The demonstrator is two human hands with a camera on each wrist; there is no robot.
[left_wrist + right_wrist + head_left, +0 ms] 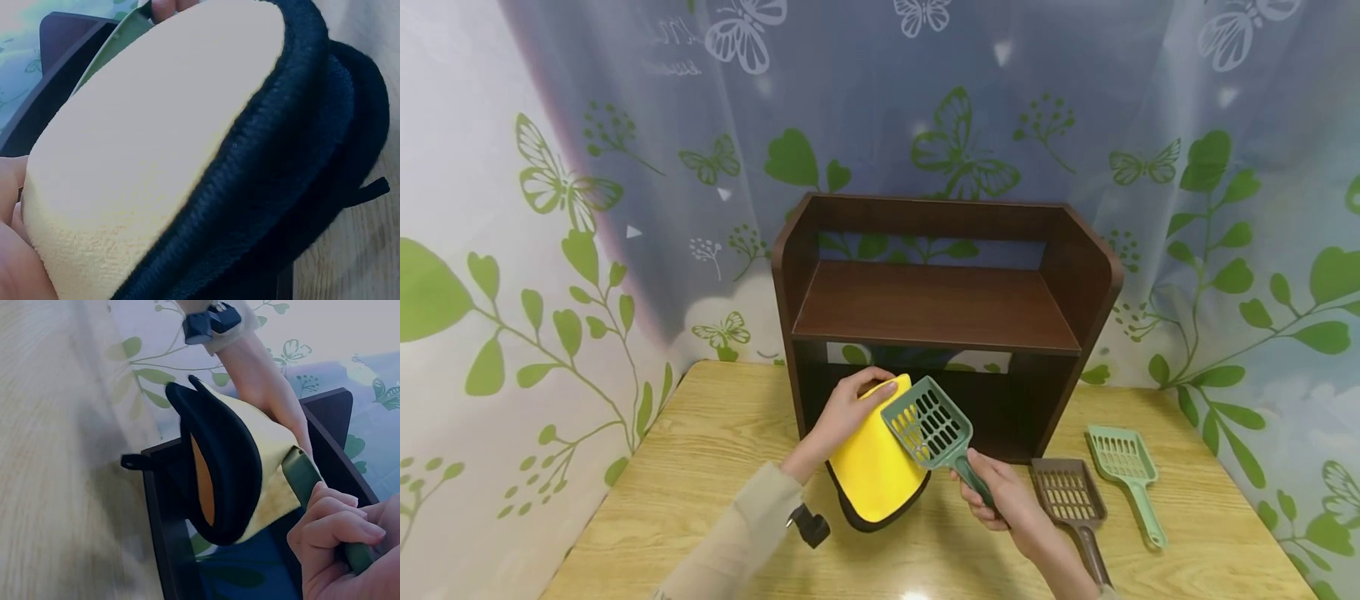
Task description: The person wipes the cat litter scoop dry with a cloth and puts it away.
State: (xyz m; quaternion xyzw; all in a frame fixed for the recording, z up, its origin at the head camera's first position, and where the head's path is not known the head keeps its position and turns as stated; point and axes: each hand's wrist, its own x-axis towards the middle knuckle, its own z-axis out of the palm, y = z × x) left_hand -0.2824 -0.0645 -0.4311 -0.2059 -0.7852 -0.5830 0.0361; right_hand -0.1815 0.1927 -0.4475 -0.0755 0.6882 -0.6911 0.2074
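My left hand (pixel 842 412) grips the upper end of a yellow cloth mitt (pixel 880 467), thumb lying across its face. The mitt has black trim, and in the right wrist view its black-edged mouth gapes, with a small hanging loop (pixel 134 462) beside it. In my right hand (pixel 1007 500) is the handle of a dark green litter scoop (pixel 934 425), its slotted head raised and overlapping the mitt's right side in the head view. From the left wrist, the mitt's pale face (pixel 144 137) hides most of the scoop.
Behind the hands stands a dark brown two-tier shelf (pixel 932 308) on the wooden table (pixel 722 425). A brown litter scoop (pixel 1070 493) and a light green litter scoop (pixel 1125 457) lie to the right. A leaf-and-butterfly curtain (pixel 865 100) hangs behind.
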